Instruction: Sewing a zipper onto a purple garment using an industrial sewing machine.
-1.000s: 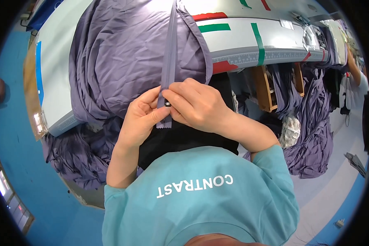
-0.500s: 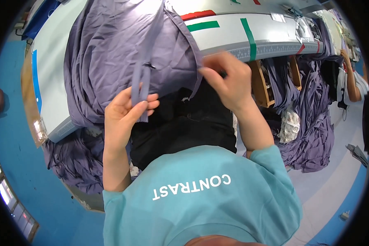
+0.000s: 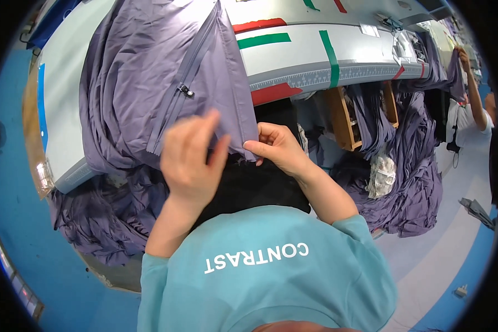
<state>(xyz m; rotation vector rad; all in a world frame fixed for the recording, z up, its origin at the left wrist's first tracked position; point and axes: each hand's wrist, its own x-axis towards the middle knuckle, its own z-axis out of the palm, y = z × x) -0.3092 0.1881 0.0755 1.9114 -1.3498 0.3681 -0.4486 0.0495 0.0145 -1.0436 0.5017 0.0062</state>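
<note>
Purple cloth (image 3: 149,72) sat pinched in my right hand (image 3: 279,149), seemingly to steady it; my left hand (image 3: 189,157) (blurred, digits apart) was near the zip (image 3: 189,69).

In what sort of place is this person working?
Probably a garment sewing workshop: purple fabric with a zipper lies across a worktable, a ruler strip marks the table's edge, and similar purple cloth is bunched below.

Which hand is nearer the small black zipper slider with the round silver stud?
Left. The left hand is below the black slider, apart from it; the right hand is farther, lower right, pinching the purple fabric.
</note>
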